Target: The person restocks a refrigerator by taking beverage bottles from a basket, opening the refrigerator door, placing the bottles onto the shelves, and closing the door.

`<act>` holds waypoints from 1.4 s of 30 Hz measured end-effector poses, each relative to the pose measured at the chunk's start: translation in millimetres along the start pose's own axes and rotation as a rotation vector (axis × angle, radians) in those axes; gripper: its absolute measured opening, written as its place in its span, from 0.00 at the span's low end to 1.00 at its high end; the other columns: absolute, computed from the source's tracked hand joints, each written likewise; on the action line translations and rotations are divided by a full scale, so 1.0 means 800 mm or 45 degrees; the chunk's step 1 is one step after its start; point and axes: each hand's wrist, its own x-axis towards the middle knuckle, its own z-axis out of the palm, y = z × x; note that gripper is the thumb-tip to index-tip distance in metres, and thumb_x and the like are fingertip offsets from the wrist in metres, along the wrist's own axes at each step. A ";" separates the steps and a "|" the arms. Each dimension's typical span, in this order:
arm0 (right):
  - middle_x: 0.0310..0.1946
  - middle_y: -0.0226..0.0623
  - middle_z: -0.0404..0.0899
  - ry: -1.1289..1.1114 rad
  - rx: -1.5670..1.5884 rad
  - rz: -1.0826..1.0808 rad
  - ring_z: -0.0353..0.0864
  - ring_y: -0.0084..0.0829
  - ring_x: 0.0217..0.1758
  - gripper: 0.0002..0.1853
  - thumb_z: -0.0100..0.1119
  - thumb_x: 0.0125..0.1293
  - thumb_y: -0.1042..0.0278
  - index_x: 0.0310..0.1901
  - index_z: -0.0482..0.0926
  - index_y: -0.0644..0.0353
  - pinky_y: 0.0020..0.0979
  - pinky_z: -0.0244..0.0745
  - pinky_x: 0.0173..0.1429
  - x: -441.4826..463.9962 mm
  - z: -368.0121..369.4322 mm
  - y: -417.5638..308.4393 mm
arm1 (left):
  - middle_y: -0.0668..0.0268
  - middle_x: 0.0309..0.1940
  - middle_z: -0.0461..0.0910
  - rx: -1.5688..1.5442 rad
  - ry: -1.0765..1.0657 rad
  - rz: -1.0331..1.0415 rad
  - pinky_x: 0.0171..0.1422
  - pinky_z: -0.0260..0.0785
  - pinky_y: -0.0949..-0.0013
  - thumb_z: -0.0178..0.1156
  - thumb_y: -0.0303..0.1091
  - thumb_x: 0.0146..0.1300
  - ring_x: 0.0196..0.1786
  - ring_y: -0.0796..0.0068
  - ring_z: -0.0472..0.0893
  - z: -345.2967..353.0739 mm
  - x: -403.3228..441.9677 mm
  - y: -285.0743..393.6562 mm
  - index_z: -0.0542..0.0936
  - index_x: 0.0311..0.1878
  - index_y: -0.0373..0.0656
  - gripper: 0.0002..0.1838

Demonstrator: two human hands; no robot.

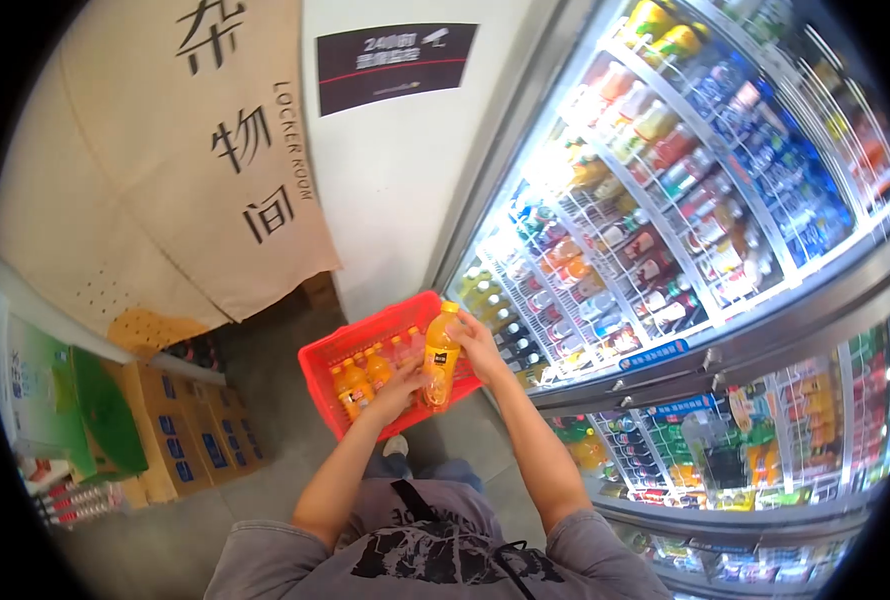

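A bottle of orange drink (441,355) with a yellow cap and a dark label stands nearly upright over a red plastic basket (327,350). My right hand (477,345) is closed around its upper right side. Lower down, my left hand (405,388) has its fingers against the bottle's left side, gripping it too; some fingertips are hidden. Inside the basket, several more orange drink bottles (353,382) lie in a row, with pinkish bottles (402,350) beside them. The basket's right part is partly covered by the held bottle and my right hand.
To the right, a lit drinks cooler (645,220) holds several rows of bottles behind metal frames. Cardboard boxes (180,440) and a green-and-white carton (85,400) stand at the left. A beige door curtain (155,150) hangs above, beside a white wall with a dark sign (397,68).
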 end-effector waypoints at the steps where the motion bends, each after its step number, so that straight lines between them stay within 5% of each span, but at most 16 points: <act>1: 0.56 0.41 0.81 0.076 -0.023 -0.014 0.80 0.30 0.58 0.32 0.62 0.69 0.66 0.72 0.63 0.63 0.31 0.74 0.61 -0.013 -0.007 -0.009 | 0.66 0.66 0.71 -0.001 -0.006 0.023 0.64 0.67 0.67 0.60 0.43 0.70 0.65 0.75 0.72 0.009 0.008 0.005 0.62 0.74 0.43 0.33; 5: 0.48 0.37 0.83 0.111 -0.029 -0.279 0.82 0.26 0.49 0.35 0.64 0.66 0.72 0.73 0.62 0.62 0.29 0.77 0.52 -0.056 -0.060 -0.010 | 0.64 0.58 0.76 0.090 -0.133 -0.002 0.61 0.70 0.70 0.59 0.41 0.71 0.59 0.77 0.75 0.087 0.017 0.062 0.69 0.68 0.37 0.27; 8: 0.50 0.40 0.82 0.239 -0.369 -0.416 0.80 0.25 0.51 0.35 0.64 0.68 0.65 0.73 0.61 0.64 0.28 0.75 0.56 -0.105 -0.096 -0.024 | 0.68 0.52 0.79 0.374 -0.292 -0.040 0.57 0.71 0.73 0.58 0.42 0.73 0.53 0.80 0.77 0.141 0.039 0.066 0.71 0.65 0.38 0.24; 10: 0.50 0.47 0.84 0.479 -0.619 -0.460 0.83 0.33 0.52 0.38 0.61 0.69 0.47 0.73 0.62 0.59 0.33 0.75 0.58 -0.149 -0.120 -0.035 | 0.69 0.49 0.79 0.289 -0.429 0.010 0.53 0.71 0.74 0.58 0.43 0.73 0.49 0.82 0.78 0.188 0.052 0.053 0.72 0.64 0.38 0.24; 14: 0.54 0.47 0.82 0.619 -0.539 -0.555 0.81 0.34 0.56 0.38 0.60 0.69 0.46 0.73 0.62 0.59 0.34 0.73 0.60 -0.219 -0.190 -0.035 | 0.72 0.45 0.79 0.287 -0.578 -0.088 0.50 0.70 0.75 0.59 0.43 0.72 0.45 0.83 0.78 0.284 0.055 0.044 0.73 0.64 0.40 0.23; 21: 0.56 0.45 0.79 0.811 -0.322 -0.611 0.78 0.30 0.59 0.37 0.66 0.67 0.57 0.70 0.63 0.69 0.30 0.74 0.62 -0.366 -0.251 -0.058 | 0.70 0.47 0.79 0.474 -0.839 0.018 0.54 0.69 0.73 0.64 0.40 0.68 0.50 0.82 0.76 0.417 0.050 0.011 0.73 0.65 0.39 0.26; 29: 0.64 0.41 0.74 0.808 -0.036 -0.883 0.74 0.28 0.65 0.34 0.63 0.70 0.68 0.73 0.59 0.66 0.30 0.70 0.67 -0.454 -0.282 -0.070 | 0.67 0.49 0.80 0.493 -0.933 0.156 0.59 0.69 0.72 0.63 0.37 0.69 0.52 0.80 0.76 0.523 0.018 0.002 0.73 0.65 0.38 0.25; 36: 0.65 0.43 0.72 0.851 -0.024 -0.863 0.73 0.30 0.67 0.33 0.61 0.70 0.70 0.73 0.59 0.68 0.31 0.68 0.70 -0.475 -0.289 -0.054 | 0.67 0.50 0.80 0.381 -0.856 0.165 0.57 0.69 0.74 0.57 0.41 0.74 0.52 0.81 0.76 0.543 0.004 -0.019 0.74 0.64 0.36 0.22; 42: 0.55 0.39 0.81 0.947 0.017 -0.828 0.79 0.25 0.56 0.26 0.62 0.71 0.67 0.66 0.69 0.69 0.27 0.73 0.62 -0.454 -0.297 -0.030 | 0.66 0.52 0.79 0.491 -0.832 0.122 0.59 0.67 0.73 0.58 0.43 0.73 0.53 0.80 0.75 0.525 0.012 -0.011 0.75 0.63 0.37 0.23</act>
